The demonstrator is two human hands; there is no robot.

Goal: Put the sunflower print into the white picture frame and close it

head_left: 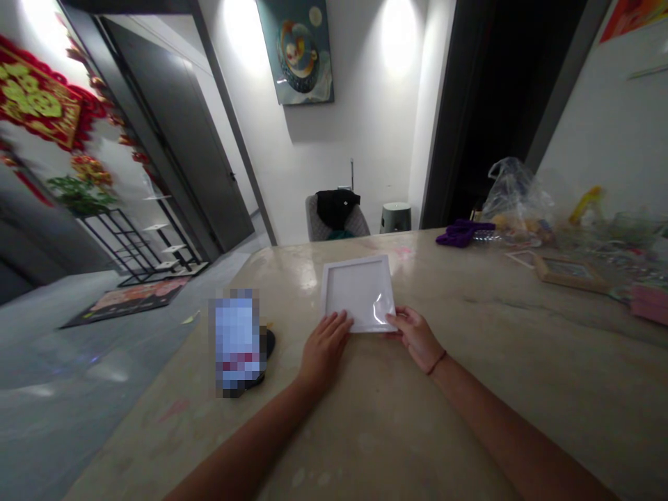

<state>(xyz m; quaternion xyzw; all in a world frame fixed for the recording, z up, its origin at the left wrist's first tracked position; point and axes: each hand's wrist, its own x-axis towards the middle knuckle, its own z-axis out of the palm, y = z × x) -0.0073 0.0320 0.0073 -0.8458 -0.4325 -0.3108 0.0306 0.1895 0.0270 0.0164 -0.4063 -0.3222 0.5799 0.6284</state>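
Note:
A white square frame [360, 292] with a shiny, clear front lies on the marble-patterned table [396, 410]. At its near left corner is my left hand [326, 346], fingers laid together over the edge and touching it. My right hand [416, 335] pinches the near right corner, thumb on top and the other fingers partly under it. A thin dark red band circles my right wrist. Both hands are closed on the frame's near side.
A blurred-out phone [237, 341] stands on a dark holder at the left. Toward the right back are a purple cloth [462, 233], a clear plastic bag [514, 195], a wooden frame [570, 273] and a pink item [648, 303]. Beyond the table stands a chair [314, 219].

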